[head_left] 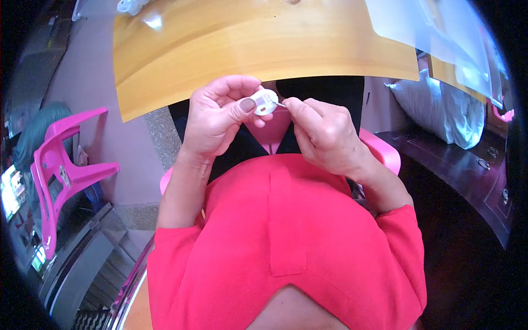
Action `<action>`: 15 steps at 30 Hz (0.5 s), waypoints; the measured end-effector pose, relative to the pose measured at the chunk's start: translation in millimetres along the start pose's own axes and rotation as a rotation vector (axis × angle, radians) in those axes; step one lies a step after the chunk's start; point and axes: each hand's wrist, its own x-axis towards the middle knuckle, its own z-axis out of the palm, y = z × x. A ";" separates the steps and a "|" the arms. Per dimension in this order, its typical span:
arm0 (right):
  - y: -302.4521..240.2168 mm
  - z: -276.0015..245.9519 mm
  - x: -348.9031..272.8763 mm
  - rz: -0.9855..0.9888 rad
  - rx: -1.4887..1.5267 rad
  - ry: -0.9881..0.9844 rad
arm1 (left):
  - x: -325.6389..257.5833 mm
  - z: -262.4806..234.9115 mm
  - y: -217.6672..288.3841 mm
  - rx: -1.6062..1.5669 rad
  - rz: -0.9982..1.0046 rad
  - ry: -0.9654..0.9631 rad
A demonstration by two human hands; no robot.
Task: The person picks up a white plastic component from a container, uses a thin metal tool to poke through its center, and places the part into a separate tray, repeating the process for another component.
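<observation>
Just off the near edge of the wooden table, above my lap, my left hand pinches a small white oval plastic piece between thumb and fingers. A small dark opening shows in the piece near its lower end. My right hand is closed, its thumb and forefinger pinching a thin, short metal-looking rod. The rod's far end meets the right side of the white piece; whether it goes inside I cannot tell.
Whitish translucent sheeting covers the table's right side, and a small white item lies at its far left. A pink plastic chair stands left. On the right, a stuffed whitish bag rests on a dark cabinet.
</observation>
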 end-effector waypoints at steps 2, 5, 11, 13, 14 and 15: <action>-1.6 1.6 0.1 0.002 -0.007 -0.013 | -1.1 -2.0 -0.5 0.060 0.014 -0.036; -1.8 2.8 1.0 0.000 0.005 -0.014 | -1.7 -3.1 3.0 0.062 0.001 -0.041; -1.5 4.9 6.0 -0.011 0.006 0.004 | 1.5 -3.8 5.1 -0.013 0.015 -0.013; -2.5 5.8 7.7 -0.013 0.009 -0.008 | 1.7 -5.2 5.5 -0.012 0.017 -0.011; -3.4 5.7 9.4 -0.016 0.011 -0.018 | 2.1 -6.0 6.9 -0.010 0.021 -0.010; -4.5 4.9 9.8 -0.022 0.009 -0.011 | 1.7 -5.9 8.0 -0.004 0.026 -0.014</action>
